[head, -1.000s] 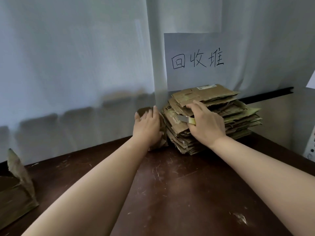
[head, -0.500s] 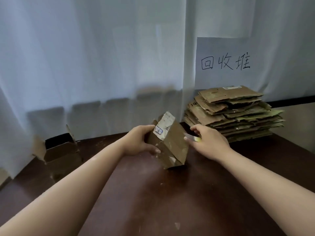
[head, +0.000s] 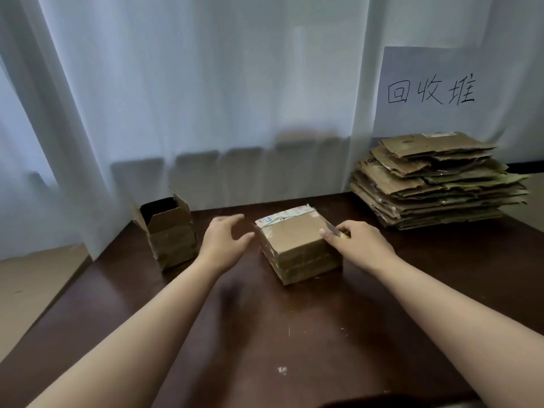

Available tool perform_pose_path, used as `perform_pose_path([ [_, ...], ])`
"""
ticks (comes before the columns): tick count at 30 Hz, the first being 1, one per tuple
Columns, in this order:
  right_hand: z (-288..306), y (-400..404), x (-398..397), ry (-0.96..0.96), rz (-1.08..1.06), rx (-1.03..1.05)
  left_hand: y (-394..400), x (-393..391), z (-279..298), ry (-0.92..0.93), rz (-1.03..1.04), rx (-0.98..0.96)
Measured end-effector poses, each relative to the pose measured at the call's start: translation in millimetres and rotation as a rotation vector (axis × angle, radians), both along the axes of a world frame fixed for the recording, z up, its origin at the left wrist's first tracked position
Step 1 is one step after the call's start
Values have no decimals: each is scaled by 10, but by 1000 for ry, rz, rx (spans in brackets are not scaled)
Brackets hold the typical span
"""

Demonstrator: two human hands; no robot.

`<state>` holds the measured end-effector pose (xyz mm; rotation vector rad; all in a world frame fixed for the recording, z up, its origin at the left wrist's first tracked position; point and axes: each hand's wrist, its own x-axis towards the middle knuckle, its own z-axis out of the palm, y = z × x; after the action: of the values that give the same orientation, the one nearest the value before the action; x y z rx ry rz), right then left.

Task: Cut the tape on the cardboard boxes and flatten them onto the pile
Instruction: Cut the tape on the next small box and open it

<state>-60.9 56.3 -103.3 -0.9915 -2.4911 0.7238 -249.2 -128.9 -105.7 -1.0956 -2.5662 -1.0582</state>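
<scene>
White curtains (head: 176, 98) back a dark desk (head: 265, 334). At its middle sits a taped box (head: 297, 245), lying flat. Right hand (head: 360, 242) pinches a cutter (head: 334, 230) at the box's right edge; left hand (head: 225, 241) hovers open just left (not touching). Far right lies the pile (head: 438, 181); left, an open box (head: 169, 231).

Two bare forearms, no sleeves, left hand (head: 225, 241) and right hand (head: 360, 245) ungloved, no rings
</scene>
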Motion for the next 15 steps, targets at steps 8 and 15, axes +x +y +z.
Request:
perform_pose_path([
  [8, 15, -71, 80, 79, -90, 48, 191, 450, 60, -5, -459, -136],
  [15, -208, 3, 259, 89, 138, 2, 259, 318, -31, -162, -554, -187],
])
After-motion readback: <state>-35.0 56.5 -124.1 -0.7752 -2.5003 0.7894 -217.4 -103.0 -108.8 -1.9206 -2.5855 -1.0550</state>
